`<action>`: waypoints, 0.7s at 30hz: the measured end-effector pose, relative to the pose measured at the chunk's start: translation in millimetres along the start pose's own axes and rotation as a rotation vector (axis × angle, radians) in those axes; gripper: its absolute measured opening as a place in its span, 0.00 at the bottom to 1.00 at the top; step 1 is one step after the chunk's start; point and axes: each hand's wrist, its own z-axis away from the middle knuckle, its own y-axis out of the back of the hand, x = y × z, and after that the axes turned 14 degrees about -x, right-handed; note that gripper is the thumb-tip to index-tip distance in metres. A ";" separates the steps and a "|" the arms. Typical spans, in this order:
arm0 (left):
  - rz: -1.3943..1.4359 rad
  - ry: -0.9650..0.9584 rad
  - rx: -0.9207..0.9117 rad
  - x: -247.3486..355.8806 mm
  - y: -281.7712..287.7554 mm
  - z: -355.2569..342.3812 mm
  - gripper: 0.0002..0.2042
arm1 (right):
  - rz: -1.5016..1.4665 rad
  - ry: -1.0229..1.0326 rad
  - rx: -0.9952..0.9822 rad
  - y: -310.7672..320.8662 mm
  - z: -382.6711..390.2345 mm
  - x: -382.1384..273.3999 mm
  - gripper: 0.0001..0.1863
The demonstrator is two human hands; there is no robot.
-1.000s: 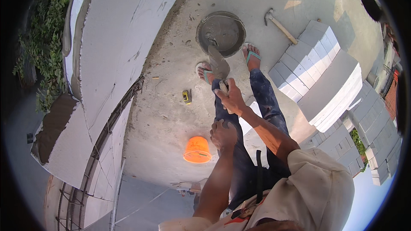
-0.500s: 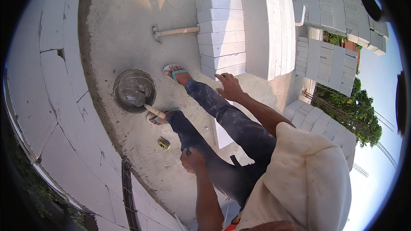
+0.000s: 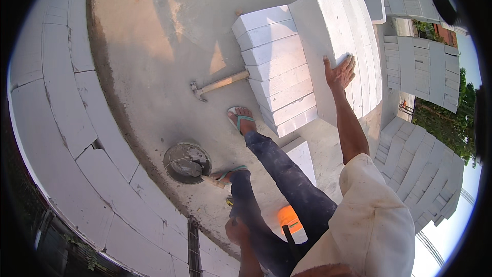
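My right hand [image 3: 340, 73] lies flat with its fingers spread on a stack of white blocks [image 3: 344, 25], touching the top of the row standing on edge. Lower down, my left hand [image 3: 237, 231] rests against my left leg near the knee; its fingers are too dark and blurred to make out. By my left foot stands a round black bucket [image 3: 167, 166] of grey wet mortar. A trowel [image 3: 213, 181] leans in it, blade in the mortar and wooden handle over the rim. A claw hammer [image 3: 223, 83] lies on the floor, handle end against the stack.
A low wall of white blocks [image 3: 77, 118] curves along the left. More block stacks [image 3: 417, 172] stand at the right. A loose white block [image 3: 301, 156] lies beside my right leg. An orange rounded thing [image 3: 290, 218] shows between my legs, and a partly hidden yellow tape measure [image 3: 229, 201] lies near my left foot.
My right hand has gone from the stack's near corner up onto its top and spread out. The view has shifted, and the orange thing has appeared. My left hand stays at my leg.
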 end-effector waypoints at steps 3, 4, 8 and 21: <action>-0.046 0.000 -0.001 17.4 5.5 1.9 0.19 | 0.018 0.055 -0.039 5.7 8.1 -0.3 0.66; -0.059 -0.001 0.012 19.2 8.6 -0.5 0.19 | 0.034 0.058 -0.047 7.5 9.9 -2.2 0.65; -0.162 -0.161 0.023 29.9 4.3 -3.9 0.21 | 0.013 0.173 -0.066 17.5 25.5 -1.2 0.63; 0.156 -0.336 -0.289 19.8 97.8 33.3 0.29 | -0.110 0.166 -0.545 81.6 19.5 8.5 0.60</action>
